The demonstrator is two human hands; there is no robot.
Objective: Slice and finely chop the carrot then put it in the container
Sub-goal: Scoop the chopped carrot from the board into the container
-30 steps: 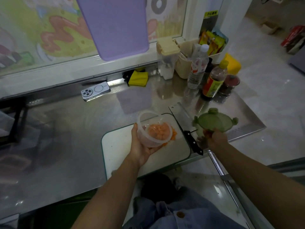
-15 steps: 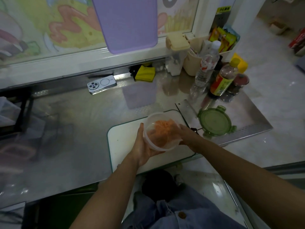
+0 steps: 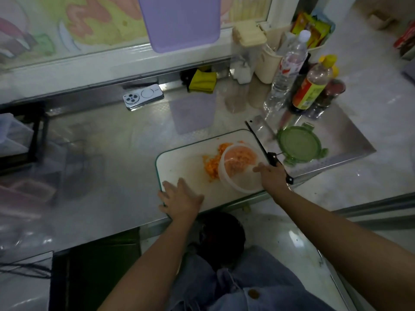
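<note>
Head view looks down first on blue jeans [image 3: 247,288] at the bottom edge, and from there two bare forearms reach to the steel counter [image 3: 101,158]. The left hand [image 3: 182,199] is released: it lies flat with spread fingers on the near left corner of the white cutting board [image 3: 179,167] and holds nothing. The right hand [image 3: 272,177] grasps the clear round container [image 3: 242,180] at its right side. The thumb is on the wall, and the other fingers are hidden behind it.

The container stands tilted on the near right part of the board, with its mouth turned up and toward the left. Some chopped carrot [image 3: 240,157] lies inside it, against the far wall. A loose pile of carrot [image 3: 212,164] is on the board, touching the container on its left side.

Just beside the right edge of the board lies a knife [image 3: 261,127], and its black handle goes under the right hand. The green lid [image 3: 298,144] lies flat on the counter to the right of the knife.

Farther back stand a clear water bottle [image 3: 288,68] and a sauce bottle [image 3: 312,88] with a yellow cap. Along the back wall lie a yellow cloth [image 3: 202,80] and a phone [image 3: 143,96]. A purple board [image 3: 179,21] hangs in front of the window.
</note>
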